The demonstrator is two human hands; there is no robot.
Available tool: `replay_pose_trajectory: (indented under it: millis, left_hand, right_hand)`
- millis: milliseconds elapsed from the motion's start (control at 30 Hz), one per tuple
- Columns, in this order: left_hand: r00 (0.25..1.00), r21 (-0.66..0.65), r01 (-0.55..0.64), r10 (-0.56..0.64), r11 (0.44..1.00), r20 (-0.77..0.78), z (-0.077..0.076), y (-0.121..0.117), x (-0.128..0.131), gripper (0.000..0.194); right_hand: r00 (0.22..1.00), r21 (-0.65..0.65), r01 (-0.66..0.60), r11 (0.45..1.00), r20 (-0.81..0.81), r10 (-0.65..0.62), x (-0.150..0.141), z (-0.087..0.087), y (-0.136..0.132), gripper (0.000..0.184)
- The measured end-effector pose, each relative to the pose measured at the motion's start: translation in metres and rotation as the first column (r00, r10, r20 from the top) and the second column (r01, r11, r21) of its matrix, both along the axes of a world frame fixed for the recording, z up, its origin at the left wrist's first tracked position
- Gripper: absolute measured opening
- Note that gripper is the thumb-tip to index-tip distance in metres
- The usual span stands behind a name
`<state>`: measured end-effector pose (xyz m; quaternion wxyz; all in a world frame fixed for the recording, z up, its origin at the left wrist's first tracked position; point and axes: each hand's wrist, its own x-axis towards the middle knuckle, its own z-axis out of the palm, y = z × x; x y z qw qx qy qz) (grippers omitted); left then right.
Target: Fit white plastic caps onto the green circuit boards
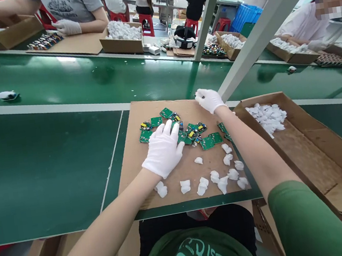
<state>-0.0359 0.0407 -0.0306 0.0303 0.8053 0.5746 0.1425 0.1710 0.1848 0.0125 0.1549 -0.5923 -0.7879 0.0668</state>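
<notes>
My left hand point(164, 150), in a white glove, lies with fingers stretched and spread over several green circuit boards point(207, 143), touching or just above them. Yellow and dark components show on some boards. The boards are loosely bunched on a brown cardboard sheet point(135, 166). At the sheet's far right edge, my gloved right hand point(209, 100) has its fingers curled together; whatever they may hold is hidden. Several crumpled-looking white pieces point(185, 186) lie scattered on the near part of the sheet. A few boards point(224, 130) lie partly behind my right forearm.
An open cardboard box point(316, 159) with white pieces point(267, 116) stands at right. A slanted pale post point(248, 46) rises beyond my right hand. Across the green conveyor belt point(89, 80), which carries small white-cased items point(8, 95), co-workers sit beside boxes of white pieces point(123, 30).
</notes>
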Motion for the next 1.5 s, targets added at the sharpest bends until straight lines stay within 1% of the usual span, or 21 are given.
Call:
replay_pose_trajectory:
  millis: [67,100,167,267,367,433,533,667,767,867,933,967,1000,1067,1133,1167,1200,1267,1333,1400,1500]
  left_hand:
    - [0.998,0.019,0.041,-0.04,0.999,-0.046,-0.002,0.001,-0.002,0.054]
    - [0.996,0.033,0.072,-0.07,0.997,-0.062,-0.002,0.002,-0.003,0.053]
    - [0.99,0.061,0.12,-0.115,0.991,-0.086,-0.003,0.002,-0.003,0.052]
    - [0.99,0.08,0.123,-0.116,0.989,-0.086,-0.004,0.004,-0.002,0.047]
    - [0.99,0.087,0.123,-0.115,0.989,-0.086,-0.003,0.004,-0.002,0.042]
    - [0.987,0.081,0.135,-0.126,0.987,-0.104,-0.003,0.004,-0.003,0.044]
    - [0.985,0.058,0.121,-0.113,0.991,-0.133,-0.002,0.003,-0.004,0.052]
    - [0.988,0.07,0.109,-0.101,0.992,-0.115,-0.001,0.003,-0.005,0.045]
    - [0.994,0.063,0.1,-0.097,0.993,-0.055,0.0,0.004,-0.006,0.04]
    - [0.997,0.064,0.073,-0.072,0.995,-0.014,0.002,0.003,-0.006,0.04]
    - [0.998,0.091,0.059,-0.059,0.994,0.006,0.002,0.003,-0.005,0.039]
    - [0.998,0.108,0.05,-0.054,0.993,0.027,0.002,0.002,-0.005,0.039]
    - [0.997,0.125,0.039,-0.048,0.991,0.066,0.003,0.001,-0.005,0.039]
    - [0.979,0.14,-0.002,-0.026,0.99,0.201,0.006,-0.001,-0.003,0.039]
    - [0.914,0.093,-0.042,0.001,0.995,0.407,0.011,-0.003,-0.001,0.04]
    - [0.854,0.041,-0.047,0.019,0.998,0.519,0.014,-0.005,0.0,0.042]
    - [0.78,-0.028,-0.032,0.042,0.999,0.624,0.017,-0.006,0.001,0.045]
    - [0.607,-0.175,0.049,0.11,0.983,0.787,0.022,-0.009,0.003,0.049]
    - [0.459,-0.27,0.143,0.177,0.952,0.87,0.026,-0.011,0.005,0.048]
    - [0.373,-0.313,0.213,0.219,0.926,0.902,0.027,-0.014,0.007,0.043]
    - [0.316,-0.389,0.307,0.293,0.868,0.902,0.029,-0.019,0.011,0.04]
  right_hand:
    - [0.999,-0.057,0.026,0.998,0.044,-0.023,-0.003,-0.001,0.007,0.037]
    - [0.998,-0.063,0.036,0.997,0.057,-0.032,-0.003,0.0,0.003,0.037]
    - [0.998,-0.034,0.017,0.999,0.059,-0.015,-0.003,0.005,-0.019,0.039]
    - [0.995,-0.031,-0.079,0.996,0.056,0.08,-0.001,0.013,-0.079,0.037]
    - [0.978,-0.114,-0.192,0.975,0.058,0.199,0.004,0.012,-0.148,0.024]
    - [0.967,-0.132,-0.242,0.961,0.054,0.251,0.008,0.005,-0.187,0.022]
    - [0.96,-0.097,-0.274,0.957,0.028,0.278,0.008,-0.014,-0.227,0.024]
    - [0.981,0.095,-0.184,0.978,0.081,0.177,-0.008,-0.041,-0.254,0.03]
    - [0.988,0.198,-0.148,0.969,0.07,0.136,-0.019,-0.053,-0.263,0.018]
    - [0.979,0.261,-0.174,0.95,-0.057,0.195,-0.02,-0.055,-0.267,0.019]
    - [0.947,0.204,-0.132,0.97,-0.263,0.184,-0.018,-0.051,-0.269,0.022]
    - [0.902,0.13,-0.103,0.986,-0.405,0.147,-0.017,-0.048,-0.27,0.022]
    - [0.828,0.033,-0.083,0.996,-0.554,0.087,-0.015,-0.045,-0.27,0.021]
    - [0.61,-0.152,-0.113,0.982,-0.79,-0.052,-0.013,-0.038,-0.27,0.019]
    - [0.419,-0.232,-0.201,0.952,-0.898,-0.131,-0.011,-0.033,-0.268,0.024]
    - [0.37,-0.25,-0.234,0.94,-0.917,-0.152,-0.01,-0.03,-0.268,0.031]
    - [0.349,-0.263,-0.241,0.934,-0.922,-0.169,-0.009,-0.029,-0.267,0.04]
    - [0.356,-0.285,-0.189,0.94,-0.912,-0.205,-0.01,-0.027,-0.266,0.045]
    - [0.376,-0.289,-0.123,0.949,-0.899,-0.225,-0.011,-0.026,-0.265,0.038]
    - [0.387,-0.242,-0.12,0.963,-0.904,-0.179,-0.012,-0.025,-0.265,0.035]
    - [0.412,-0.179,-0.167,0.969,-0.906,-0.096,-0.012,-0.025,-0.267,0.03]
